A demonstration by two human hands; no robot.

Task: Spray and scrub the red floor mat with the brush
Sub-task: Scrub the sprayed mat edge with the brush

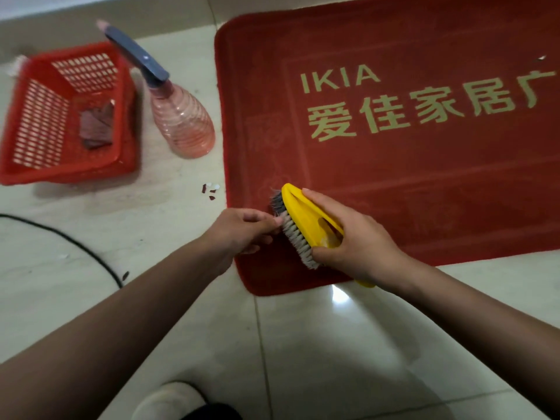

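Pinching bristles [292,234] with my left hand [242,228] | right hand [357,237] grips brush [303,216] over mat's [394,177] near corner | bottle [181,122] left of mat | scrubbing seems barely begun, most mat left.

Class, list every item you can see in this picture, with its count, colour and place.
mat: one, red, pale lettering, on floor, right.
brush: one, yellow, pale bristles, over mat's near-left corner.
spray bottle: one, pink, dark trigger, standing left of mat.
basket: one, red, far left.
cloth: one, dark red, inside basket.
cable: one, black, on floor, left.
scraps: several, red and white, beside mat's left edge.
left hand: one, pinching the bristles.
right hand: one, gripping the brush.
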